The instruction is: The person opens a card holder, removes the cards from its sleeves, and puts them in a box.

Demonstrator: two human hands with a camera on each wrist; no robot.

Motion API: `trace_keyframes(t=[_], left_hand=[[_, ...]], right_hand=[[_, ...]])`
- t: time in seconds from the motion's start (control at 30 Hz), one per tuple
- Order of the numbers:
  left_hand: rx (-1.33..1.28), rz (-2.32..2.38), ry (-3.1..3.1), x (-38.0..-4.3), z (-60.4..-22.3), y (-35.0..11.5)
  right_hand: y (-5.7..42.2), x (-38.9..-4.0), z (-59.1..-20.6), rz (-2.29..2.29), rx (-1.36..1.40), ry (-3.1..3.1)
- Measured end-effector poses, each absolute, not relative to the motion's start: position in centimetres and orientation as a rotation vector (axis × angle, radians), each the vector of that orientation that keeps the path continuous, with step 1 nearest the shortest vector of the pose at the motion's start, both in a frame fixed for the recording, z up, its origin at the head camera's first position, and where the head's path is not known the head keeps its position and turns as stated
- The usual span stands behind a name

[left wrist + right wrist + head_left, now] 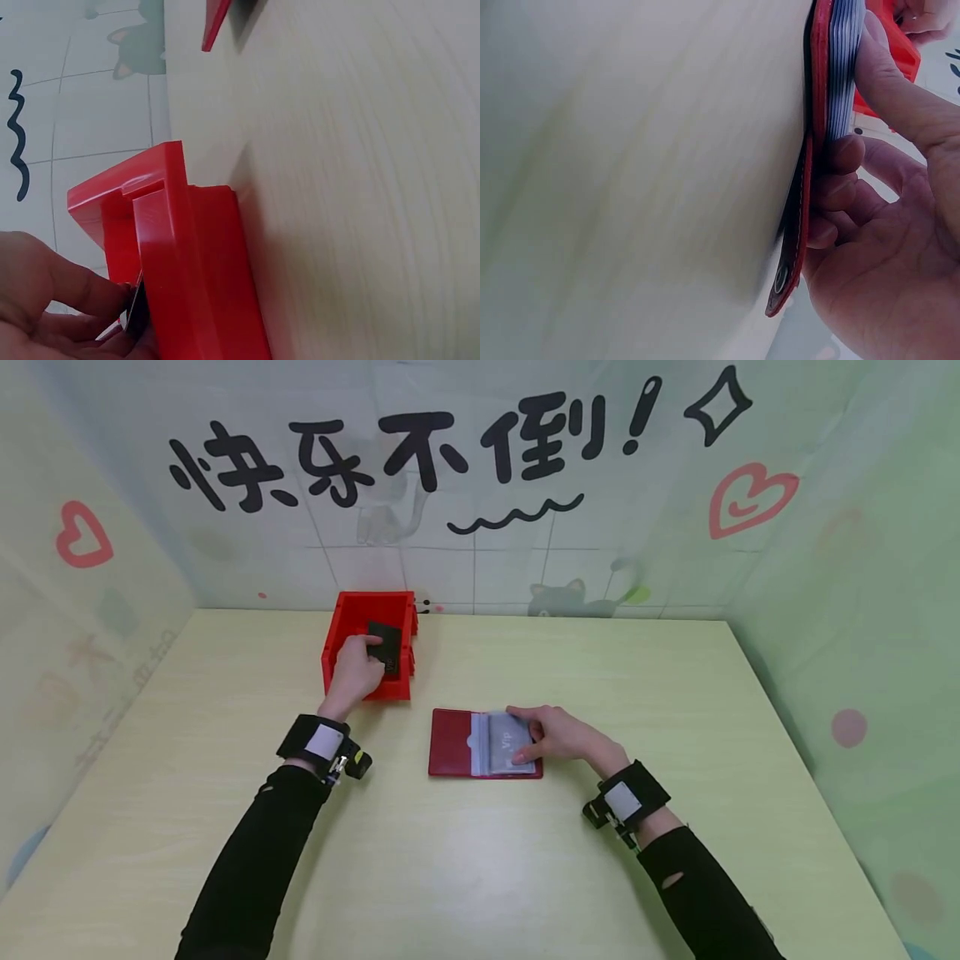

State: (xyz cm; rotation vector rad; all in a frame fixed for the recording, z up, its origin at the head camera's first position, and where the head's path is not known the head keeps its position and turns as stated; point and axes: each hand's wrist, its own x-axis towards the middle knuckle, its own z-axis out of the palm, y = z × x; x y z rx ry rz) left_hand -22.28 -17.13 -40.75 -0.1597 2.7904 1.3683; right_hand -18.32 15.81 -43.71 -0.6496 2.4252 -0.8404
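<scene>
The wallet (450,743) is dark red and lies open on the pale bench (480,860), nearer the person than the red box (367,608) and off to its right. Its bare cover faces up on the left; on the right sits a stack of clear, bluish sleeves (480,743), the top one with a pale "Vip" printed sideways. The right hand (558,733) grasps that right side, thumb on the sleeves and fingers curled at the edge. In the box, the left hand (358,668) pinches a black card (390,643) with light lettering.

Only the right wrist view gives the wallet's thickness — many sleeve edges packed side by side — along with stitching on the red edge and a strap (799,210) ending in a round metal snap (781,279). The head view alone shows the wallet's spread face and the lettering. The left wrist view looks at the box from the side, with the card nearly edge-on between thumb and fingers.
</scene>
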Motion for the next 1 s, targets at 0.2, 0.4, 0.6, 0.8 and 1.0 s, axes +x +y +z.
trace_keyframes(t=[0.2,0.4,0.6,0.8,1.0], left_hand=[[-0.189,1.267,2.79,-22.2,-41.1,-16.9],[-0.188,1.234,2.805,-22.5,-41.5,-16.7],[-0.219,1.147,2.839,-22.7,-41.8,-16.4],[-0.203,1.019,2.888,-22.8,-42.2,-16.1],[-0.134,0.947,2.934,-22.9,-42.8,-15.9]], right_hand=[[15.8,-18.2,-43.6,-0.84,-0.645,2.423],[15.8,-18.3,-43.7,-0.835,-0.643,2.429],[15.7,-18.3,-43.7,-0.84,-0.644,2.422],[15.8,-18.3,-43.6,-0.839,-0.641,2.423],[15.9,-18.4,-43.7,-0.85,-0.652,2.418]])
